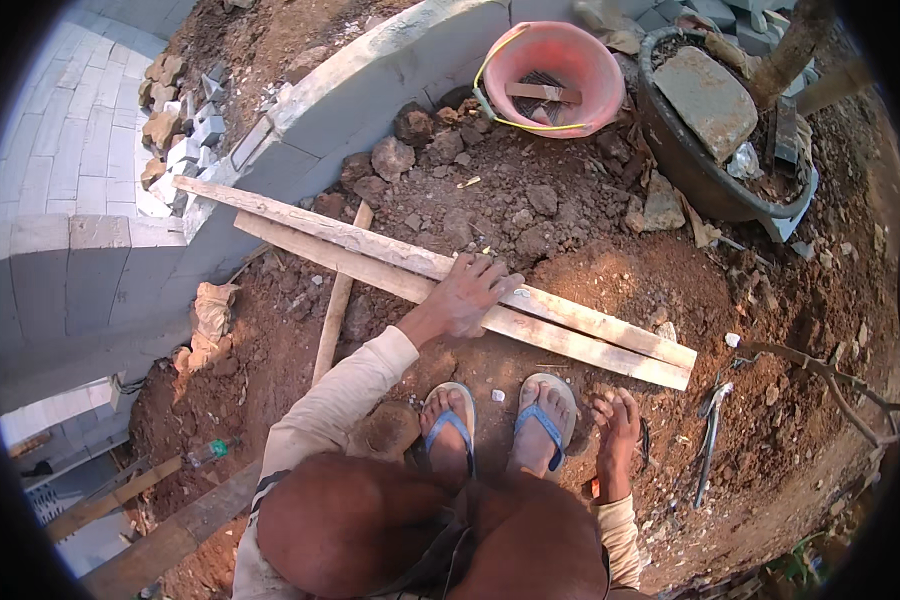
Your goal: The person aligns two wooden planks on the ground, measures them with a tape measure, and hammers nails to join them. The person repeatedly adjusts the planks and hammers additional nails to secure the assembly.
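Observation:
Two long wooden planks lie side by side across the dirt in front of me: the upper plank (590, 325) and the lower plank (580, 348). My left hand (467, 297) is on them near their middle, its fingers bent over the upper one. A narrower wooden stick (333, 318) passes beneath their left part. Low over the soil, right of my feet, my right hand (618, 432) has its fingers slightly curled and apart, with nothing visible in it. Beside it on the ground lies a slim metal tool (711, 440) with a bluish handle; its kind is unclear.
A pink bucket (592, 65) with nails and a wood piece stands beyond the planks, by a low grey block wall (355, 85). A large black tub (660, 150) holding a stone slab is at far right. Loose boards (175, 535) lie lower left; a branch (830, 372) lies right.

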